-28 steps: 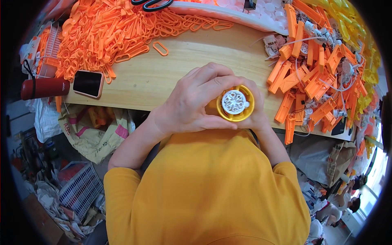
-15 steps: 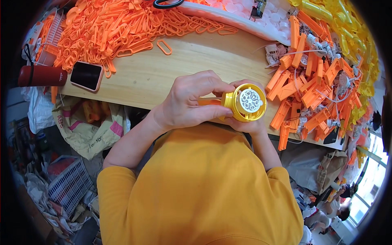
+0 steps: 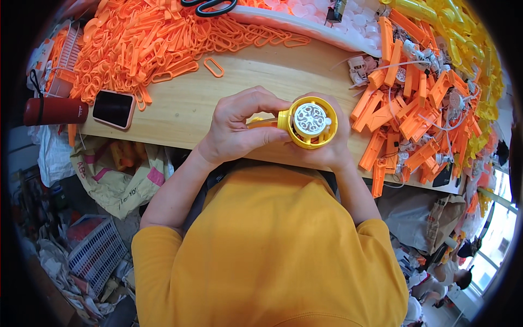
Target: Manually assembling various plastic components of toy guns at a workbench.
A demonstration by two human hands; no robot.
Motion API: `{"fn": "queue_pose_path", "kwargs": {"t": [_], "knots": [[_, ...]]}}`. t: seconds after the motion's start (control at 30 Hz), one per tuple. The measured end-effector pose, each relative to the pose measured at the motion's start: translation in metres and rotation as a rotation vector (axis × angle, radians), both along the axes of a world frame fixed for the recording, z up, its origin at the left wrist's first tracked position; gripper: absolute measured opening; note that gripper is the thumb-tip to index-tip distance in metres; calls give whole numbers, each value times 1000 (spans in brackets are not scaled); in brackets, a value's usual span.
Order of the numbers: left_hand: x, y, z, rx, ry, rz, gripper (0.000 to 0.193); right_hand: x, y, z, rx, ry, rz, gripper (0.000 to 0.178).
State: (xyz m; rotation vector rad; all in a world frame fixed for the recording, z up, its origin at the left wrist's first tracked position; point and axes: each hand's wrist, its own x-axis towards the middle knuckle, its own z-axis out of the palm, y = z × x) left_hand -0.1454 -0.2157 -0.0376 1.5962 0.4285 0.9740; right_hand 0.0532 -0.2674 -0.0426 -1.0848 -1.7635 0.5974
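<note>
Between my two hands, above the table's front edge, is a yellow round housing with its open end facing up. A white patterned disc sits inside its ring. My left hand pinches the left side of the housing between thumb and fingers. A narrow orange piece shows between that thumb and the fingers; I cannot tell whether it joins the housing. My right hand is closed around the housing from the right and below, most of its fingers hidden behind it.
Orange loops and clips are heaped at the far left, one loop apart. Black scissors, a phone and a red flask lie near them. Orange housings with wires pile up right, yellow parts behind.
Both hands and the yellow housing have moved left and a little up. More of my right hand shows to the right of the ring.
</note>
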Motion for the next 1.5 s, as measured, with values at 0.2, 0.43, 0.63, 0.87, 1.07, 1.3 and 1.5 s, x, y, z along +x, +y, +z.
{"fn": "queue_pose_path", "kwargs": {"t": [0.2,0.43,0.63,0.87,1.07,1.3,1.5], "knots": [[-8,2,18,331,63,51,38,-2,11,2,129,146,129,70],[-13,5,20,567,81,114,41,2,20,17,200,50,231,70],[-14,7,19,557,81,108,40,1,22,20,214,-10,147,63],[-9,9,14,243,7,124,41,5,21,16,87,-52,141,65],[-7,7,12,150,-46,107,40,4,17,13,35,-25,128,74],[-8,4,9,172,-31,98,40,5,13,11,70,-50,126,73],[-9,2,17,318,25,104,40,2,15,9,191,-78,169,74]]}}
